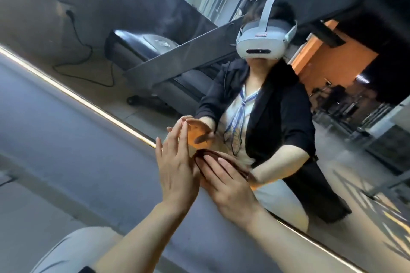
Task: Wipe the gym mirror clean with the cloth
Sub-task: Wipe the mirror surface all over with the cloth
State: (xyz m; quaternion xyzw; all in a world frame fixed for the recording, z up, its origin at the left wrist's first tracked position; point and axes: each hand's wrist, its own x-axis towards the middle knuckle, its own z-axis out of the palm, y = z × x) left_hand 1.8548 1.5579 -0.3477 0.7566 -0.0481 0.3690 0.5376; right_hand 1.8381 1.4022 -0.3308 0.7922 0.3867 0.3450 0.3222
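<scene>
We had both hands up at the lower edge of the mirror [288, 162], close beside the bright metal trim [93, 104] that borders the glass. Our right hand [226, 182] lay flat with straight fingers, pressing the dark cloth [200, 163] against the glass; most of the cloth was hidden under the palm, only a folded edge showing at the fingertips. Our left hand [175, 166] was released, its fingers straight and resting on the glass just beside the right one, gripping nothing. To do this stroke well, we judged that the pressing hand should keep its whole palm on the cloth so the pressure spread evenly, and sweep away from the trim in overlapping passes. The bare left hand was likely to leave fresh prints where it touched, so we thought it better lifted off the glass or braced on the trim instead.
</scene>
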